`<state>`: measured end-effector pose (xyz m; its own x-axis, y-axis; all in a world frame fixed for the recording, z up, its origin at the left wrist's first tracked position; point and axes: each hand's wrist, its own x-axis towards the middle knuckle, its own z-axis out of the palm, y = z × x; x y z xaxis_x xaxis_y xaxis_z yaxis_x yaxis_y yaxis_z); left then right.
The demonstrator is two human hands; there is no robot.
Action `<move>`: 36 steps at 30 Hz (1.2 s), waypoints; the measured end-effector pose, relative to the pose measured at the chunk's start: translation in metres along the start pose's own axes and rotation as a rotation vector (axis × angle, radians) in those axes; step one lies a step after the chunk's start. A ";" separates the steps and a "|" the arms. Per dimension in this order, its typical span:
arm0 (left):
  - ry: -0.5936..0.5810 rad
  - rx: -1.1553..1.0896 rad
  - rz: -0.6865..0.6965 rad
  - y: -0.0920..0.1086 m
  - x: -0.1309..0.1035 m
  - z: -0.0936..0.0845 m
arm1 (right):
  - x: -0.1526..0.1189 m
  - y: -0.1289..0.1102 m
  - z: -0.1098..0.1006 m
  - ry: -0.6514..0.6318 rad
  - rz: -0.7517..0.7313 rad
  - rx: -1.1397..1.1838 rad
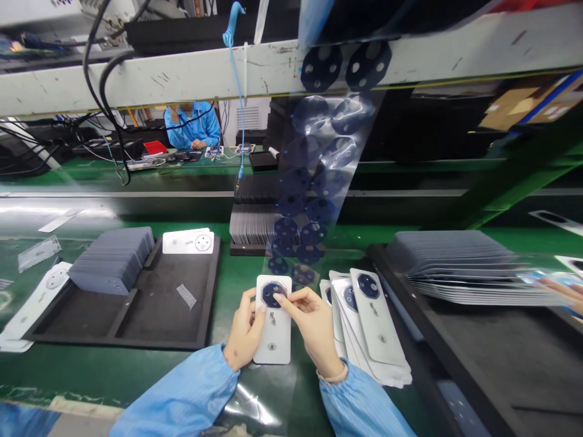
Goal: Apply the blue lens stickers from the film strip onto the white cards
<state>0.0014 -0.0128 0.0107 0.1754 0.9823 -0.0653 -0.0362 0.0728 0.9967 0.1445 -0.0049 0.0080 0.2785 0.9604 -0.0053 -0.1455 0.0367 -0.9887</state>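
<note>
A white phone back cover (277, 337) lies upright in front of me, with dark lettering and a small round emblem. My left hand (246, 331) grips its left edge, the thumb on the face. Over the camera area at the top sits a dark round camera sticker (269, 294) with holes. My right hand (314, 321) is closed at the sticker's right edge, thumb on the dark disc and fingers curled. A clear sheet of dark stickers (314, 209) hangs down just beyond the cover. To the right, several finished-looking covers (376, 318) are fanned in a pile.
At left, a black tray (168, 331) holds grey panels (113, 258) and white covers (186, 241). Another black tray (510, 340) with stacked panels (455, 261) stands right, a blurred hand beside it. A rack (252, 224) stands behind; a beam (159, 85) crosses above. A co-worker (195, 124) sits opposite.
</note>
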 end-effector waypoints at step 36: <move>0.053 0.093 0.030 -0.006 0.000 0.003 | -0.013 -0.002 0.011 0.092 -0.291 -0.440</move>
<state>0.0045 -0.0138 0.0048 0.1235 0.9917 -0.0351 0.0513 0.0289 0.9983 0.1304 -0.0146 0.0115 0.3325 0.8991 0.2846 0.3564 0.1596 -0.9206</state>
